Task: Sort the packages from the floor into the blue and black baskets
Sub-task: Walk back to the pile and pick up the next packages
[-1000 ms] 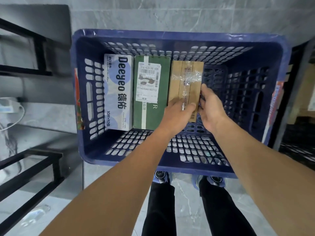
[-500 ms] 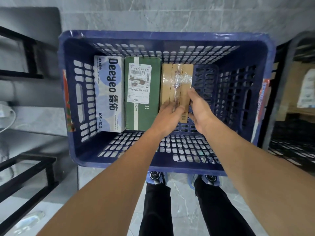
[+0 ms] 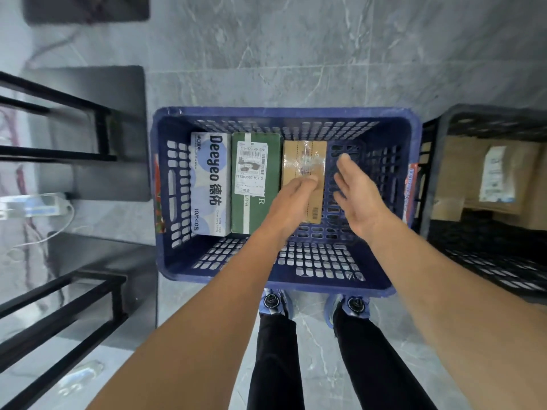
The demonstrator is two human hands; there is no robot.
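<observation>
While you stand over the blue perforated plastic basket (image 3: 284, 113), take its row from the left: well left of your left hand lies the white-and-blue printed carton (image 3: 210, 182). Just beside that hand lies the green box with a white shipping label (image 3: 256, 184), touching the carton. Your left hand (image 3: 291, 202) sits over the near half of the brown cardboard box wrapped in clear tape (image 3: 305, 161), fingers curled down onto its top. Whether they grip it or merely rest there cannot be told. Your right hand (image 3: 355, 193) is flat and open just right of that box, apart from it, holding nothing. Beyond it stands the black slatted plastic basket (image 3: 473, 112) with a brown labelled paper package (image 3: 461, 179) inside. You seem to be finishing the placing of the brown box. Next, clear both hands out of the basket and turn to find another package, since none on the floor is in view.
</observation>
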